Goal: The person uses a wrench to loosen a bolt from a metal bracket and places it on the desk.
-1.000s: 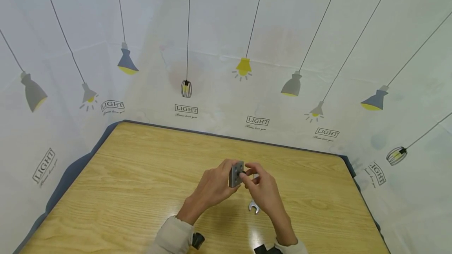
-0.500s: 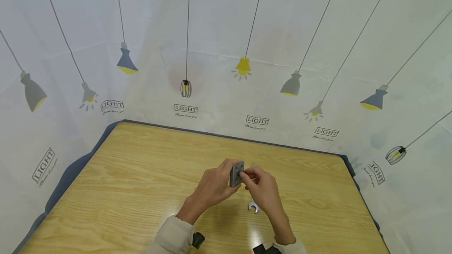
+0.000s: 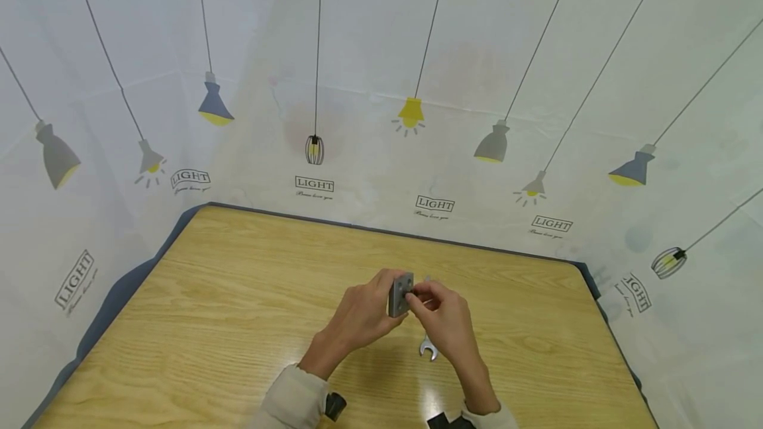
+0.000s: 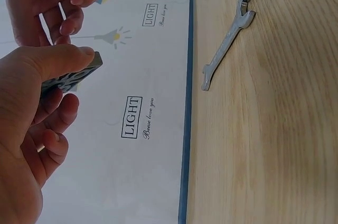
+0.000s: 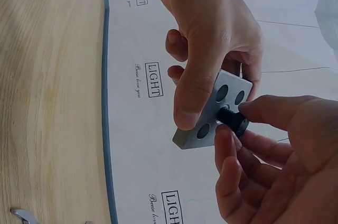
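Observation:
A grey metal block (image 5: pixel 213 114) with several round holes is held up over the table. My left hand (image 3: pixel 366 313) grips it by the edges, the thumb along one side. In the right wrist view a black bolt (image 5: pixel 234 120) stands in the block's central hole, its head and part of its shank sticking out. My right hand (image 3: pixel 447 323) pinches that bolt between thumb and fingers. How deep the bolt sits inside the hole is hidden. The left wrist view shows the block's other face, dark and patterned, mostly covered by the left hand.
A silver open-ended wrench (image 4: pixel 227 44) lies on the wooden table (image 3: pixel 238 283), below and partly behind the right hand in the head view. A pale curtain (image 3: pixel 357 51) printed with lamps surrounds the table's back and sides.
The right hand's fingers, more spread a second ago, have closed in around the bolt. The left hand and the block have barely moved.

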Tool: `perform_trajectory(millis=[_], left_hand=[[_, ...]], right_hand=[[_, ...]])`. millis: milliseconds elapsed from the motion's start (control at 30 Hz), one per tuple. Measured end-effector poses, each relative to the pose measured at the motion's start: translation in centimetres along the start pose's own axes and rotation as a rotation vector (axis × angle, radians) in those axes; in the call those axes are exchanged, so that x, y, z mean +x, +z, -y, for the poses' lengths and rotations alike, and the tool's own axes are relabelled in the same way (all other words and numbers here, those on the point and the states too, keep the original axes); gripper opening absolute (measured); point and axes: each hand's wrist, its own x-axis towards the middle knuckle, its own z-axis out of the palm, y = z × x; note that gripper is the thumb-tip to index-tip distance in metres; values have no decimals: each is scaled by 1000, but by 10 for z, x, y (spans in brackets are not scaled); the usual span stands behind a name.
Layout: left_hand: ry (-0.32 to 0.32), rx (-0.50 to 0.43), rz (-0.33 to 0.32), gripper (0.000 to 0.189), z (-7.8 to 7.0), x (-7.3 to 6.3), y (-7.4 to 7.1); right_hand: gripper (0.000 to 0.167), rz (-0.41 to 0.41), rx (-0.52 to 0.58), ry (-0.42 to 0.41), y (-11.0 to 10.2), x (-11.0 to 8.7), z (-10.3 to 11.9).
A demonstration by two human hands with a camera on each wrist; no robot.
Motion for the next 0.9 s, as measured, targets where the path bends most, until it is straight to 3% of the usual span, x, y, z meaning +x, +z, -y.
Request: perform_trajectory(millis=[900], left_hand=[[-14,14,7,61,-2,2,-1]], right_hand=[[21,35,13,-17,-3,-1,1]])
